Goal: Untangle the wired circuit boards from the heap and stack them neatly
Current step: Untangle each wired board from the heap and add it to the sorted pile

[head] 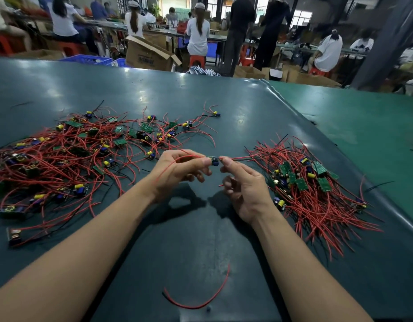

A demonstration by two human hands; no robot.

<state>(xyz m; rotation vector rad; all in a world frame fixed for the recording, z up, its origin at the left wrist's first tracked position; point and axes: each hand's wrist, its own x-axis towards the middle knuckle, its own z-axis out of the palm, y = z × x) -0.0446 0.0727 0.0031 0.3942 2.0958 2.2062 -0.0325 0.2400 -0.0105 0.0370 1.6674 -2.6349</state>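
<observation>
Glossy dark-green sheet covering the table [224, 108], smooth, throwing back pale glare. On it, left of the hands, a heap [80, 154] of red plastic-sheathed wires, slightly shiny, with matt green boards. Right of the hands, a stack [317, 187] of the same. Beyond the table, a matt brown cardboard box [147, 54].

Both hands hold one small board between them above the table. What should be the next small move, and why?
Probably carry the board rightward and lay it on the sorted pile. The left hand and right hand pinch it at its two ends, and it appears already clear of the tangled heap, its red wires trailing to either side. The pile's boards lie grouped together, wires roughly aligned.
</observation>
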